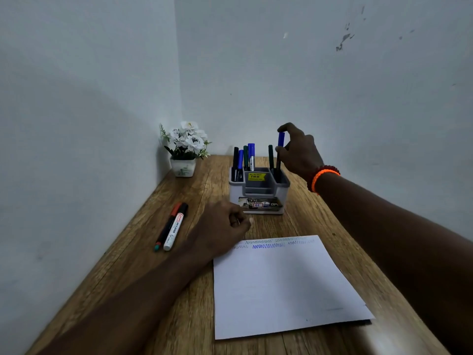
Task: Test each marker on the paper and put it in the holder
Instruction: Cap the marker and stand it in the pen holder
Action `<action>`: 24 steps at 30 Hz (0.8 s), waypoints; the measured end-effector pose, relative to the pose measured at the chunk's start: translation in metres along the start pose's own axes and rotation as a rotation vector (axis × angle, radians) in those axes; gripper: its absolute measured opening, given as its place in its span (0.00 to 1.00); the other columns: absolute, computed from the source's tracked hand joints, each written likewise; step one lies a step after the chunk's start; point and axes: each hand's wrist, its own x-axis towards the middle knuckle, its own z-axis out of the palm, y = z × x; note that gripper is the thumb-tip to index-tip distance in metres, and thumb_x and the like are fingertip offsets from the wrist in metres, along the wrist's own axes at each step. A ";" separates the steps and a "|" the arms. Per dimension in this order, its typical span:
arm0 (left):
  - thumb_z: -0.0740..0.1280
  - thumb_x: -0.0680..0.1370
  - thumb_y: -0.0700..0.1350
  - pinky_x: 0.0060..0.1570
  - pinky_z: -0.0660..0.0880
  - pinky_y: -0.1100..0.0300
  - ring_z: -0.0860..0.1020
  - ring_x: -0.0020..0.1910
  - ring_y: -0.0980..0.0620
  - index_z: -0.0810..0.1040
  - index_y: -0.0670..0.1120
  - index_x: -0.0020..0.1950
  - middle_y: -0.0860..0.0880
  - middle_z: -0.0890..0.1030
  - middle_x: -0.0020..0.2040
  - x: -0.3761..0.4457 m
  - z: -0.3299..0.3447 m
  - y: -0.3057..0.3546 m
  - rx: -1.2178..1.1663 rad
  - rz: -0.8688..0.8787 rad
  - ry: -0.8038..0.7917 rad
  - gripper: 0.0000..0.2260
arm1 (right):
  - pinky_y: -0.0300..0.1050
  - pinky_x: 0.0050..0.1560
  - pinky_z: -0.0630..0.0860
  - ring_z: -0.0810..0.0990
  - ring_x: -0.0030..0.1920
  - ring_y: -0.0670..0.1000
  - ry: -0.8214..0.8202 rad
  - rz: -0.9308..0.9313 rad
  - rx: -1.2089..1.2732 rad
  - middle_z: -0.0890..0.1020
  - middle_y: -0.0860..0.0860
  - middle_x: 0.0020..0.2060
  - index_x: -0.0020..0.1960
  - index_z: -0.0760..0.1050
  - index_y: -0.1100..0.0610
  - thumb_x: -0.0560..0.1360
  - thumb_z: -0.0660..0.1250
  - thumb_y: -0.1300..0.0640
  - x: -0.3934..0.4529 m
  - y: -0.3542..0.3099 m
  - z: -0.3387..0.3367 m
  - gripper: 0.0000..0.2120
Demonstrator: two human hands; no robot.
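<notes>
Over the holder (258, 198), the right hand (299, 152) pinches a blue-capped marker (280, 152); the left hand (222, 226) seems curled, empty.

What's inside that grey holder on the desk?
The holder has several capped markers standing in its back slots. The right hand pinches a blue-capped marker in the right slot. Their lower ends are hidden by the walls.

holder (259, 190) behind paper (281, 285) | two markers (171, 229) left (flowerpot (183, 167) far corner)
</notes>
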 end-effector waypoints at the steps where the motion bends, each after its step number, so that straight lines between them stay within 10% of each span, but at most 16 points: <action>1: 0.73 0.77 0.50 0.32 0.70 0.70 0.75 0.29 0.58 0.85 0.47 0.41 0.52 0.80 0.30 0.000 0.000 0.000 0.003 -0.003 -0.002 0.09 | 0.60 0.57 0.83 0.85 0.51 0.61 -0.010 -0.002 -0.001 0.84 0.63 0.55 0.73 0.70 0.51 0.81 0.71 0.58 -0.001 0.002 0.003 0.22; 14: 0.73 0.77 0.51 0.31 0.65 0.73 0.75 0.30 0.59 0.86 0.48 0.42 0.52 0.81 0.32 -0.001 -0.001 -0.002 0.009 -0.015 -0.005 0.08 | 0.58 0.65 0.80 0.82 0.64 0.61 -0.049 0.045 0.071 0.83 0.62 0.64 0.80 0.68 0.52 0.82 0.68 0.60 -0.021 0.001 0.002 0.27; 19: 0.74 0.77 0.49 0.32 0.69 0.73 0.74 0.29 0.58 0.85 0.47 0.42 0.51 0.80 0.32 0.000 -0.003 0.000 0.032 -0.002 -0.003 0.08 | 0.39 0.47 0.83 0.83 0.42 0.45 0.130 -0.011 0.106 0.86 0.53 0.45 0.67 0.78 0.59 0.80 0.72 0.61 -0.055 -0.025 -0.031 0.16; 24: 0.74 0.77 0.50 0.32 0.68 0.67 0.76 0.32 0.58 0.85 0.49 0.42 0.55 0.79 0.33 0.004 -0.009 -0.006 0.112 0.000 0.032 0.06 | 0.28 0.34 0.74 0.80 0.40 0.39 -0.302 -0.162 0.033 0.82 0.45 0.43 0.53 0.83 0.55 0.80 0.73 0.54 -0.137 -0.045 -0.025 0.05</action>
